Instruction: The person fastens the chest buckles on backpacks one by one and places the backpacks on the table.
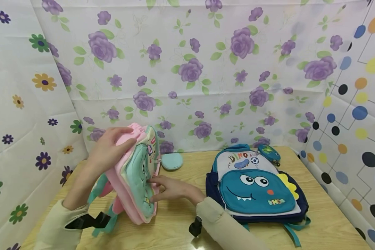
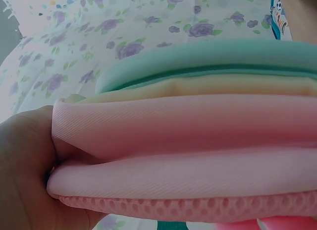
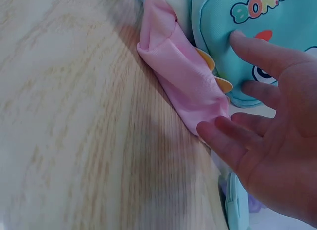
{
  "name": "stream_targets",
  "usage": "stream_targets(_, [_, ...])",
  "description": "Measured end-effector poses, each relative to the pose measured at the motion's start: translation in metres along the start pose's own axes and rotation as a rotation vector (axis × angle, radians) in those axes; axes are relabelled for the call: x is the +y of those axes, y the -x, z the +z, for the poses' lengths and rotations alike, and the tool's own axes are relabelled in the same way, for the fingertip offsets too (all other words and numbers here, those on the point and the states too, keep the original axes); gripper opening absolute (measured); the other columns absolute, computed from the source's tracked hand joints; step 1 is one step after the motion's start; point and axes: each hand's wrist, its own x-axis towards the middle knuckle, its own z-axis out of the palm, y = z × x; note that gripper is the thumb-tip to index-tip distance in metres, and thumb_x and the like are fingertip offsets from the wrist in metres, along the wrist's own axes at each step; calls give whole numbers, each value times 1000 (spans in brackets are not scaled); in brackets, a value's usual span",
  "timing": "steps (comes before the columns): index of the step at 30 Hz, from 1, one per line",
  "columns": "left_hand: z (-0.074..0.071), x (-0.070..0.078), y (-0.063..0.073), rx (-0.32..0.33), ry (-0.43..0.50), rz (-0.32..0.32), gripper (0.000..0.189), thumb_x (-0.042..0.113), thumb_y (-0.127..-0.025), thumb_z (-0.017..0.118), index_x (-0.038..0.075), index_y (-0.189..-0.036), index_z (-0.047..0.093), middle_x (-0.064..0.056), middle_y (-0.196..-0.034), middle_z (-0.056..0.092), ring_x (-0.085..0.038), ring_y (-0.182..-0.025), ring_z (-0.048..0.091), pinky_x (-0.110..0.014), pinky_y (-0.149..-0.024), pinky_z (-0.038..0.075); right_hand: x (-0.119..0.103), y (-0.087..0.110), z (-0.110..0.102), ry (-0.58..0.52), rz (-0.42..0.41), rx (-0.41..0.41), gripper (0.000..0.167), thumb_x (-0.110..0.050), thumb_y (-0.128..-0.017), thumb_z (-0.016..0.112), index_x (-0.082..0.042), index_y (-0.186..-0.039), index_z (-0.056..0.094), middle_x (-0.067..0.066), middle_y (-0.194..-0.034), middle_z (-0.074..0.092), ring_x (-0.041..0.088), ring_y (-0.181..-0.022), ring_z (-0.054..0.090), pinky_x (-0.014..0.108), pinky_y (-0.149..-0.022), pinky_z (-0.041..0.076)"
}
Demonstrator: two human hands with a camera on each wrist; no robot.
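Sleeves (image 1: 220, 220) nearest, I see left hand (image 1: 110, 147) gripping pink bag (image 1: 132, 180), right hand (image 1: 172, 188) loosely spread against it; likely soft, best held by its edge.

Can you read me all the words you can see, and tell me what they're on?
"DINO": on the upper front of the blue backpack; the small marks right after it are too tiny to read.
"DINO": on its smiling pocket; I can't make out the letter at the end.
"DINO": on the mint pocket of the pink backpack, upside down in the right wrist view; the end letter is unclear.
Letters above that pocket: too slanted to read.
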Motion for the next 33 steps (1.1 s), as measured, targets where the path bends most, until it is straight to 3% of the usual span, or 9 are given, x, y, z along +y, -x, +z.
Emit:
stream_targets(8, [8, 12, -5, -6, -41, 23, 58, 44, -98, 55, 4, -140, 53, -22, -144, 45, -42, -134, 42, -61, -108, 33, 5, 6, -5, -109, -49, 20, 70, -28, -98, 64, -13, -156, 29, 8, -160, 32, 29, -141, 43, 35, -110, 43])
stream_targets(22, [18, 21, -7, -27, -1, 17, 58, 44, -99, 54, 5, -141, 51, -21, -146, 42, -41, -135, 41, -61, -110, 33, -3, 37, -35, 4, -28, 195, 51, -32, -99, 62, -17, -146, 48, 4, -145, 52, 22, -120, 61, 29, -96, 51])
stream_targets(33, [33, 28, -10, 10, 54, 9, 59, 44, -97, 56, 7, -144, 50, -19, -147, 41, -39, -136, 41, -58, -112, 32, -13, 68, -53, -41, -69, 335, 43, -28, -100, 61, -17, -140, 52, 9, -139, 56, 23, -116, 63, 36, -94, 52])
